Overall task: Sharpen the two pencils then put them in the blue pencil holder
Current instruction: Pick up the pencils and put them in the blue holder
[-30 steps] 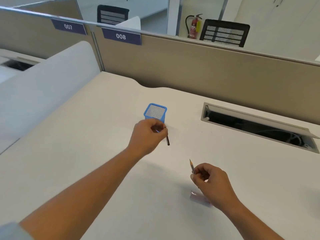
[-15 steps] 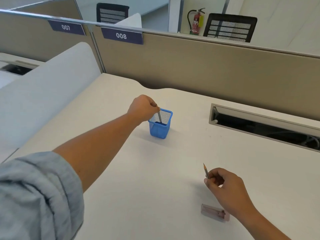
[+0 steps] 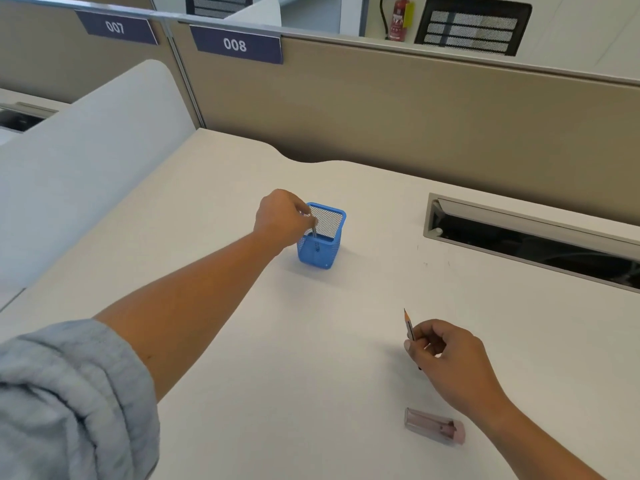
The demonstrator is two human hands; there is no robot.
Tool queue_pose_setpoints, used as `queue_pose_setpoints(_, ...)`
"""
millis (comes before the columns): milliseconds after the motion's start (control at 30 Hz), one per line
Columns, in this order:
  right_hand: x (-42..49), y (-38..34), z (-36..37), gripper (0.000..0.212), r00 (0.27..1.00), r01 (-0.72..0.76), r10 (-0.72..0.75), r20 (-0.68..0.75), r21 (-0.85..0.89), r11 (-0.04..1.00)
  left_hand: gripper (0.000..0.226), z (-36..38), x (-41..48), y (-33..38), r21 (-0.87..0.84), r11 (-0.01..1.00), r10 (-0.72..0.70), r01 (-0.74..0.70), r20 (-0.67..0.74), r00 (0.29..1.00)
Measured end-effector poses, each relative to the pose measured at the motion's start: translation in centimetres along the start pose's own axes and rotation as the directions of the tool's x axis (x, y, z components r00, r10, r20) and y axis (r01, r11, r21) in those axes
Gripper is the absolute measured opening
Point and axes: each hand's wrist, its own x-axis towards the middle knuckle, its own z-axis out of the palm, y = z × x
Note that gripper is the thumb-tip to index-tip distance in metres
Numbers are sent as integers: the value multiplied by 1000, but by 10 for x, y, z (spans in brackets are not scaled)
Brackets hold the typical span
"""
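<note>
The left hand [image 3: 284, 220] pinches the first pencil [image 3: 313, 232] at its top end with curled fingertips. It holds the shaft upright inside the blue mesh pencil holder [image 3: 318, 258], and the lower part shows dark through the mesh. The pencil looks partly lowered and not yet released. The right hand [image 3: 450, 355] pinches the second pencil [image 3: 409, 327] between thumb and fingers, its sharp point up, well apart from the holder. A pink sharpener [image 3: 434, 426] lies on the tabletop [image 3: 277, 341] near that wrist, untouched.

Judging by the pointed tip, sharpening seems finished. What remains is letting go of the first pencil and bringing the second one over.

A second ago the left hand held its pencil in front of the holder. Half a second ago the pencil was entering the mouth, and now it sits deeper. The right hand has barely shifted.
</note>
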Motion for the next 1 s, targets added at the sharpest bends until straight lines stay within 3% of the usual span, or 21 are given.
queue_pose_setpoints(167,9,-9,7,16,1000,26,-26,1,51,998,11,-6,-15,-25,-152,988,-22,-10,-210,977)
queue_pose_setpoints(267,19,-24,8,17,998,63,-63,8,47,997,13,5,-40,-56,-188,981,-83,34,-256,963)
queue_pose_setpoints(400,49,-60,8,10,988,155,-155,-18,6,988,20,38,-88,-93,-69,997,-49,37,-173,984)
queue_pose_setpoints(500,78,-96,7,8,975,220,-220,-42,13,975,29,68,-127,-103,153,985,97,-79,-116,988)
queue_pose_setpoints(667,127,-148,18,6,954,294,-292,-72,26,955,43,110,-172,-87,262,936,255,-235,-46,966)
queue_pose_setpoints(1000,175,-173,46,7,965,259,-244,92,-217,941,48,116,-176,-76,324,917,247,-234,1,969)
